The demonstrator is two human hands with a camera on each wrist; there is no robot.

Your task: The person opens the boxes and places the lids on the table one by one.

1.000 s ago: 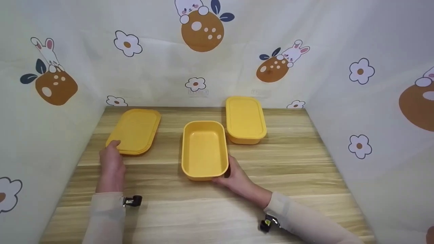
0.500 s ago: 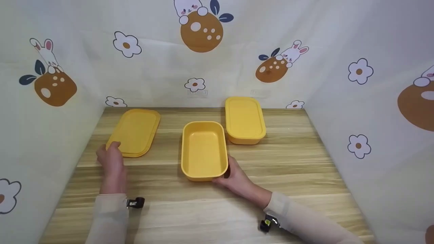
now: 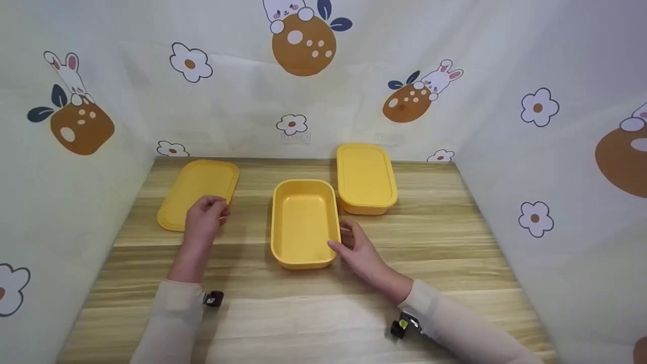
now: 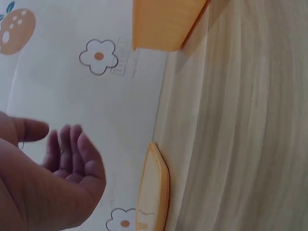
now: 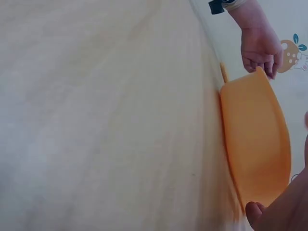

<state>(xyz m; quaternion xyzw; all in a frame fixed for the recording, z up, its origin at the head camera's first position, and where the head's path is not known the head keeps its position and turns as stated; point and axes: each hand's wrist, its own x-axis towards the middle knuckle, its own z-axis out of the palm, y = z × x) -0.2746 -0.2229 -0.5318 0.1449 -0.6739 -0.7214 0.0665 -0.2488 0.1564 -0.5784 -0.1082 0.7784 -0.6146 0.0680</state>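
Observation:
A topless yellow lunch box (image 3: 306, 227) stands mid-table, its inside bare. My right hand (image 3: 366, 255) is at its right side: the thumb reaches over the rim, and the fingers lie beside the outer wall. In the right wrist view, that hand shows only at the lower right, with fingertips (image 5: 254, 211) low by the wall of the box (image 5: 257, 139). Above the right edge of a flat yellow lid (image 3: 189, 189), my left hand (image 3: 204, 220) hovers with loosely bent fingers. The left wrist view shows its thumb apart from the fingers and nothing between them.
A second yellow lunch box (image 3: 366, 177), with its lid on, stands behind and right of the topless one. White curtains (image 3: 227, 111) printed with rabbits and flowers enclose the wooden table (image 3: 283, 323) at the back and sides.
My left hand has left the lid's near left corner and moved right and up over its right edge. The right hand has shifted from the box's near corner up along its right side.

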